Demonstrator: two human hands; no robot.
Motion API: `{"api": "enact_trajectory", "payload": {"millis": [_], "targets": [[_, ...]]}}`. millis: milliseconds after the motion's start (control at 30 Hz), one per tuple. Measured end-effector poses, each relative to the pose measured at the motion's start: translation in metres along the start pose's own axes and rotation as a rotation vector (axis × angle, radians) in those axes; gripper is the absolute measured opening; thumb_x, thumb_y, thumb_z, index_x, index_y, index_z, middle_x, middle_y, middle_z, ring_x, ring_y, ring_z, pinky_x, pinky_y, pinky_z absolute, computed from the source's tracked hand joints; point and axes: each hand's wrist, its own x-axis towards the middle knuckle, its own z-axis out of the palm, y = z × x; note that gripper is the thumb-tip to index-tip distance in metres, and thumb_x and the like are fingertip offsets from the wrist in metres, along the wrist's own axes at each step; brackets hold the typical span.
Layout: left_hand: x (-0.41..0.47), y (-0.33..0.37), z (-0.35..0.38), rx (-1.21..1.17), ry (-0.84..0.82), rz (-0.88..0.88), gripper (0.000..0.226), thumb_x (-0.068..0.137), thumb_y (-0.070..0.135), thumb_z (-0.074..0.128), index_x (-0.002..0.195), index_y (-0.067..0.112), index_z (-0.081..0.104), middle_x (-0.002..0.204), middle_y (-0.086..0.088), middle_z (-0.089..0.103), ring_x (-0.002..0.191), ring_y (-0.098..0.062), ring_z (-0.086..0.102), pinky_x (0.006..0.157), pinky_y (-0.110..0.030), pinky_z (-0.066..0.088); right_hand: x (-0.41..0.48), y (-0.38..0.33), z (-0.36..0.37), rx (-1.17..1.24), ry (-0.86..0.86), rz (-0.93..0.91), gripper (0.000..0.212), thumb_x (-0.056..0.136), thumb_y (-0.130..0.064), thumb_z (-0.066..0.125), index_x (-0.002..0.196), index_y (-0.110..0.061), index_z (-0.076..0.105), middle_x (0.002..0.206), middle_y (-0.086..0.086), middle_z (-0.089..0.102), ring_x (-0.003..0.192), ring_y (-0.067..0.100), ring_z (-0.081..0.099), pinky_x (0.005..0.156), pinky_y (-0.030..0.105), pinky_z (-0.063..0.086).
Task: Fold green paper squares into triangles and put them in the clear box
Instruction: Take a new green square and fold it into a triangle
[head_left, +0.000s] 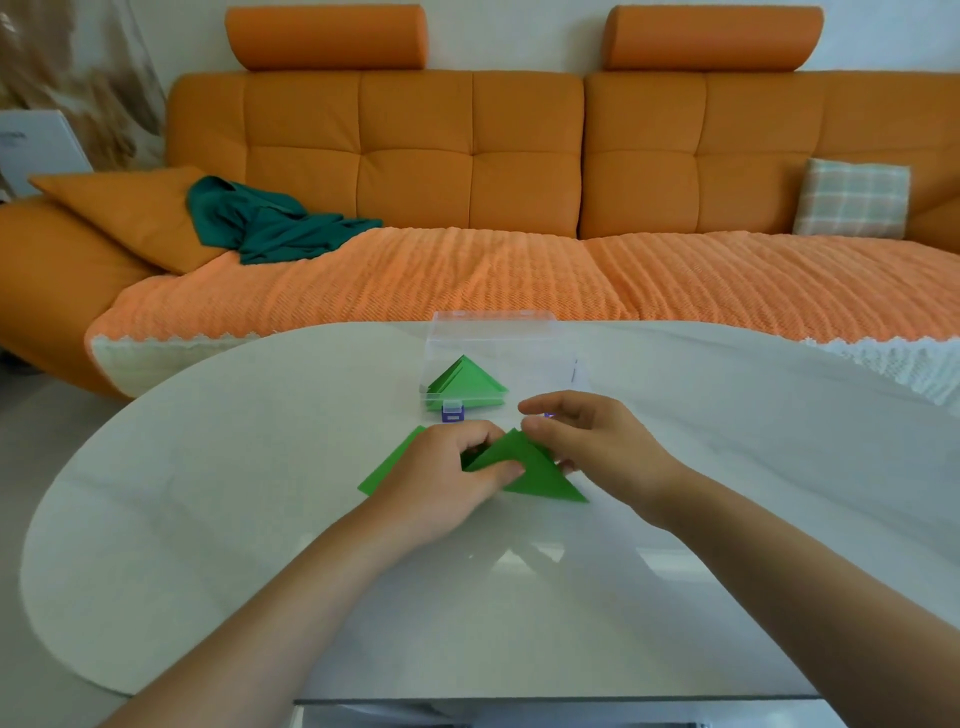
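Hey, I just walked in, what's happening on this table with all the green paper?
A person is folding paper at a white table. Both hands are on one green triangle: the left hand pinches its left part, thumb on top, and the right hand holds its top corner and right edge. More green paper lies partly under the left hand. Just beyond, the clear box already holds a stack of folded triangles.

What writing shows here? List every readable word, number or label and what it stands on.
None can be read.
Dark mark on the box, right wall: too small to read.
Faint mark on the white object, far left: blurred.
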Motion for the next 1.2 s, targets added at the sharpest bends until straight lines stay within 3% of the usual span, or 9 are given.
{"api": "enact_trajectory", "payload": {"millis": [100, 200, 300, 433, 633, 700, 767, 900, 1200], "targets": [[0.002, 0.001, 0.002, -0.074, 0.076, -0.020, 0.010, 0.086, 0.032, 0.073, 0.093, 0.033, 0.065, 0.084, 0.008, 0.073, 0.079, -0.013, 0.069, 0.081, -0.045, 0.055, -0.001, 0.001, -0.002, -0.117, -0.006, 0.065, 0.018, 0.083, -0.040, 0.075, 0.088, -0.023, 0.077, 0.078, -0.001, 0.074, 0.063, 0.004, 0.060, 0.059, 0.017, 0.045], [0.002, 0.001, 0.005, -0.087, 0.111, -0.058, 0.026, 0.086, 0.031, 0.074, 0.103, 0.038, 0.055, 0.085, 0.014, 0.075, 0.080, -0.007, 0.071, 0.084, -0.037, 0.055, -0.001, 0.003, -0.003, -0.157, 0.012, 0.067, 0.012, 0.081, -0.030, 0.080, 0.078, -0.019, 0.077, 0.070, -0.001, 0.072, 0.058, 0.004, 0.056, 0.053, 0.014, 0.042], [0.002, 0.003, 0.006, -0.061, 0.090, -0.049, 0.026, 0.085, 0.031, 0.075, 0.105, 0.039, 0.062, 0.087, 0.025, 0.072, 0.084, 0.007, 0.066, 0.081, -0.017, 0.050, -0.001, 0.003, -0.005, -0.126, -0.010, 0.071, 0.003, 0.080, -0.019, 0.080, 0.079, -0.020, 0.077, 0.079, 0.002, 0.076, 0.068, 0.009, 0.065, 0.068, 0.025, 0.052], [0.003, 0.000, 0.007, -0.062, 0.097, -0.038, 0.013, 0.087, 0.020, 0.073, 0.096, 0.029, 0.075, 0.086, 0.017, 0.074, 0.083, -0.003, 0.069, 0.081, -0.026, 0.054, -0.002, 0.004, -0.005, -0.095, -0.030, 0.059, 0.012, 0.082, -0.009, 0.077, 0.082, -0.021, 0.078, 0.083, 0.005, 0.077, 0.075, 0.011, 0.069, 0.083, 0.032, 0.057], [0.000, -0.002, 0.012, -0.055, 0.199, -0.050, 0.012, 0.086, 0.029, 0.074, 0.095, 0.037, 0.074, 0.082, 0.013, 0.073, 0.079, -0.003, 0.068, 0.075, -0.021, 0.052, -0.001, 0.005, 0.001, -0.111, 0.037, 0.065, 0.004, 0.085, -0.021, 0.076, 0.083, -0.021, 0.079, 0.078, -0.001, 0.076, 0.066, 0.006, 0.064, 0.065, 0.020, 0.053], [-0.002, -0.002, 0.014, -0.032, 0.223, -0.042, 0.026, 0.086, 0.028, 0.074, 0.106, 0.045, 0.070, 0.087, 0.018, 0.071, 0.079, 0.004, 0.064, 0.074, -0.009, 0.046, 0.000, 0.005, 0.003, -0.112, 0.035, 0.062, 0.003, 0.085, -0.020, 0.076, 0.085, -0.020, 0.079, 0.079, -0.001, 0.076, 0.066, 0.005, 0.065, 0.068, 0.021, 0.054], [-0.003, -0.001, 0.015, -0.016, 0.231, -0.031, 0.033, 0.087, 0.026, 0.073, 0.118, 0.037, 0.069, 0.103, 0.024, 0.070, 0.093, 0.014, 0.060, 0.082, -0.002, 0.043, 0.000, 0.006, 0.005, -0.114, 0.039, 0.054, 0.003, 0.085, -0.020, 0.076, 0.087, -0.020, 0.078, 0.081, -0.001, 0.077, 0.068, 0.006, 0.066, 0.068, 0.020, 0.055], [-0.003, -0.002, 0.018, -0.028, 0.239, -0.002, 0.037, 0.089, 0.019, 0.071, 0.125, 0.028, 0.067, 0.120, 0.019, 0.067, 0.111, 0.011, 0.057, 0.095, -0.003, 0.039, 0.002, 0.009, 0.009, -0.119, 0.084, 0.005, 0.008, 0.084, -0.018, 0.077, 0.090, -0.021, 0.078, 0.082, -0.001, 0.077, 0.080, 0.016, 0.072, 0.077, 0.027, 0.059], [-0.002, -0.002, 0.020, -0.133, 0.363, -0.021, 0.029, 0.087, 0.022, 0.074, 0.115, 0.029, 0.073, 0.107, 0.023, 0.069, 0.100, 0.017, 0.060, 0.086, -0.002, 0.043, -0.002, 0.003, 0.011, -0.039, 0.120, -0.057, 0.021, 0.084, -0.009, 0.075, 0.087, -0.030, 0.077, 0.077, -0.010, 0.076, 0.071, 0.003, 0.071, 0.063, 0.012, 0.051]]}}
